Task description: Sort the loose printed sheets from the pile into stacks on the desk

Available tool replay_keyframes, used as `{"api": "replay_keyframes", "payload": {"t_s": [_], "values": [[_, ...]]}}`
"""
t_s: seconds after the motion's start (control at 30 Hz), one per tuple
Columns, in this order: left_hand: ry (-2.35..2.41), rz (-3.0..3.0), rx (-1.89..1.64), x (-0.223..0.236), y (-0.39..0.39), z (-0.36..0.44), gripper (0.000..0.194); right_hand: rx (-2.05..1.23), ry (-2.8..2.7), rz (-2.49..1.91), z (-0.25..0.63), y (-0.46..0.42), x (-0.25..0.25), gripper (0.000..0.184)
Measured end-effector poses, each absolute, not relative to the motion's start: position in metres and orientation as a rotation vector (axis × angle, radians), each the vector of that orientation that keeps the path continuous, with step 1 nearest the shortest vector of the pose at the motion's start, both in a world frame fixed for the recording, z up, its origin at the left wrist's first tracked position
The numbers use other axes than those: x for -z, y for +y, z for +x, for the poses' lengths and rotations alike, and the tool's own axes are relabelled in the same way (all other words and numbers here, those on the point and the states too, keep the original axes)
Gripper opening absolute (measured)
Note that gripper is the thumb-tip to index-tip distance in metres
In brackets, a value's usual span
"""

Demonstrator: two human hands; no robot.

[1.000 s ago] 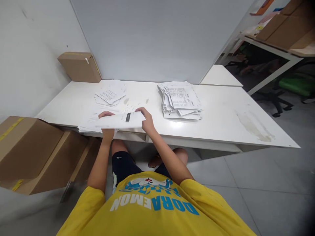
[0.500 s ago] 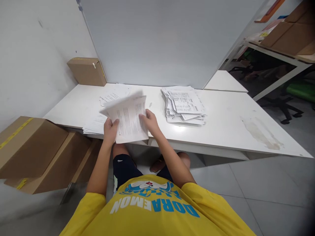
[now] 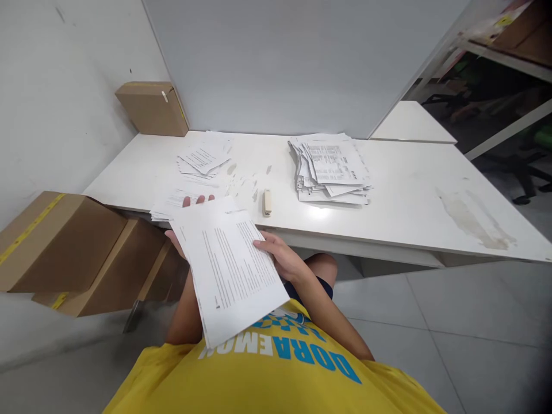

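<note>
A few printed paper sheets point(image 3: 235, 270) lie slanted in front of my shirt, in loose alignment. My right hand point(image 3: 280, 253) pinches their right edge, thumb on top and fingers underneath. Behind their upper left edge is my left hand point(image 3: 176, 242), its fingers spread, with fingertips showing past the top edge and the thumb off to the left; its palm is hidden. Just beyond the sheets, a small cream stapler point(image 3: 267, 202) sits near the table's front edge. Loose printed pages point(image 3: 202, 158) are spread on the table to the left.
On the white table point(image 3: 401, 195), a thick, uneven paper stack point(image 3: 330, 167) stands right of the stapler. A cardboard box point(image 3: 150, 109) is in the back left corner. Larger cartons point(image 3: 60, 241) crowd the left side. A grey partition point(image 3: 276, 63) rises behind the table.
The sheets have come closer to my body and turned flatter. My left hand has shifted from gripping their left edge to spread fingers behind them. The stapler now shows.
</note>
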State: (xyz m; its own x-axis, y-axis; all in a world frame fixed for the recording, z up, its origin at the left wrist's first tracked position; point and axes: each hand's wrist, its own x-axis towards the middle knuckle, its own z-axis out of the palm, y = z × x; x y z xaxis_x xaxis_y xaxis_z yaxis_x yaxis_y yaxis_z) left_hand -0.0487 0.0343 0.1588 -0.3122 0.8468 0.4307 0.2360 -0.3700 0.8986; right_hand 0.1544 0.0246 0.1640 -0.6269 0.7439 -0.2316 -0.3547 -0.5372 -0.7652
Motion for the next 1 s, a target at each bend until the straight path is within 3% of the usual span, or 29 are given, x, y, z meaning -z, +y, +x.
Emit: {"api": "replay_keyframes", "payload": {"t_s": [0.17,0.43,0.6,0.77,1.0], "values": [[1.078,1.119,-1.69,-0.154,0.012,-0.029,0.083,-2.198,-0.813,-0.857,0.171,0.001,-0.149,0.034],[1.036,0.894,-1.499,-0.142,0.02,-0.016,0.06,-2.3,-0.636,-0.829,0.18,-0.002,-0.131,0.041],[0.972,0.693,-1.382,-0.143,0.023,-0.011,0.048,-2.257,-0.588,-0.894,0.179,0.004,-0.126,0.034],[0.972,0.672,-1.254,-0.14,0.027,-0.011,0.051,-2.135,-0.562,-0.995,0.179,0.011,-0.129,0.028],[0.984,0.59,-1.51,-0.143,0.009,0.0,0.06,-1.976,-0.528,-1.011,0.178,0.012,-0.131,0.032]]}}
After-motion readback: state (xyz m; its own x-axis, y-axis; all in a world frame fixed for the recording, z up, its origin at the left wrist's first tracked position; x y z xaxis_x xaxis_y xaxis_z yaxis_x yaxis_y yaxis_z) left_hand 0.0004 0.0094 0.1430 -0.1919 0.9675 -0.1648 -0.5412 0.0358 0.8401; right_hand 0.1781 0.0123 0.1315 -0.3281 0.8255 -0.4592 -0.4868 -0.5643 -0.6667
